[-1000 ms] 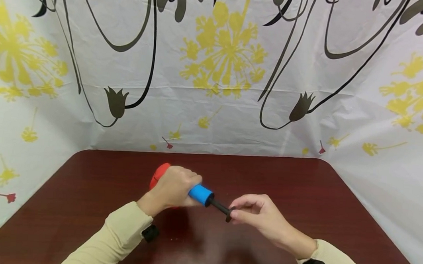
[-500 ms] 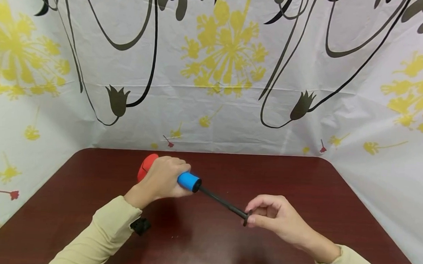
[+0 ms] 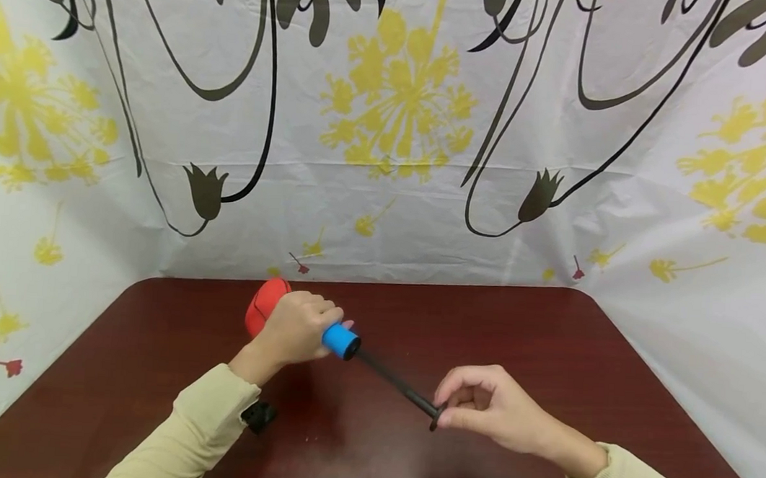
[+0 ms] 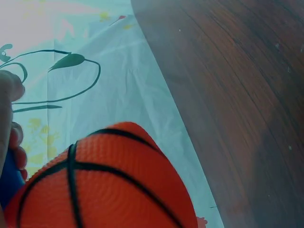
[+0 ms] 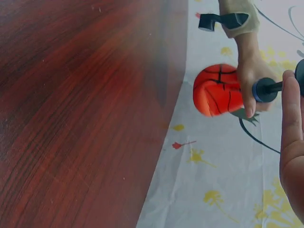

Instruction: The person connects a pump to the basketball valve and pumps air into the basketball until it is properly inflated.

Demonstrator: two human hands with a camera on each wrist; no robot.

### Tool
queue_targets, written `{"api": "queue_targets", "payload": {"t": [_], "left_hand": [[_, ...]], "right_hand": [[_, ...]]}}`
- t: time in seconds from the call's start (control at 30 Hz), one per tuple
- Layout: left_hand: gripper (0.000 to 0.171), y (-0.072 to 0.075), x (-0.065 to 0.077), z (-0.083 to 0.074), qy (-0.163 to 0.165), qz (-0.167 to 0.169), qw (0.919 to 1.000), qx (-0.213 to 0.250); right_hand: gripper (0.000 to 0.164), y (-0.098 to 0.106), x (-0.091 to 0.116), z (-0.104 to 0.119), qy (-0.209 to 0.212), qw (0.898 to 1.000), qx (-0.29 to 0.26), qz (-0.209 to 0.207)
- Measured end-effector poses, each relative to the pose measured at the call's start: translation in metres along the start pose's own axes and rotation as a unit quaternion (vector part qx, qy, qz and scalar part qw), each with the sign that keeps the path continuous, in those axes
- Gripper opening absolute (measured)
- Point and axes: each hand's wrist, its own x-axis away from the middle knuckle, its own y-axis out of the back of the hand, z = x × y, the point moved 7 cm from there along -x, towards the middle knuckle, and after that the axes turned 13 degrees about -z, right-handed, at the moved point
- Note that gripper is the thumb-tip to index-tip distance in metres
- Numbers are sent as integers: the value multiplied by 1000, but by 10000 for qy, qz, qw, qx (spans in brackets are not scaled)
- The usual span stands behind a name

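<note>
My left hand (image 3: 297,328) grips the blue barrel (image 3: 339,340) of a hand pump, fingers wrapped round it. At the pump's far end sits a small red-orange basketball (image 3: 265,306) with black lines, its surface creased and dented in the right wrist view. It fills the lower part of the left wrist view, right beside the left hand. A long black plunger rod (image 3: 392,377) sticks out of the barrel, slanting down to the right. My right hand (image 3: 497,411) pinches the black handle (image 3: 437,419) at the rod's end between thumb and fingers. The ball's joint with the pump is hidden behind the left hand.
Beneath the hands spreads a dark red-brown wooden table (image 3: 176,344) with rounded far corners. A white sheet (image 3: 382,246) printed with yellow flowers and dark stems hangs behind it and along both sides.
The plunger rod has slid far out of the barrel, most of it by half a second ago. My left hand, with pump and ball, moved left while my right hand drew the handle right.
</note>
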Motion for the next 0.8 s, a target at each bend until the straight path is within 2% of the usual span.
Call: {"api": "queue_targets", "payload": {"t": [0.13, 0.33, 0.47, 0.63, 0.8], "left_hand": [[26, 2, 4, -2, -15, 2, 9998, 205], [32, 5, 6, -3, -57, -44, 9994, 331], [26, 4, 1, -9, -152, 108, 9994, 291], [29, 1, -6, -20, -121, 323, 9992, 206], [22, -11, -18, -32, -97, 433, 9989, 133]], "right_hand": [[16, -6, -2, -4, 53, 9996, -187, 227], [17, -8, -3, -4, 254, 9989, -205, 337], [18, -6, -2, -3, 391, 9989, -62, 267], [19, -7, -5, -8, 522, 9983, 95, 251], [14, -5, -25, -22, 811, 9954, 508, -43]]}}
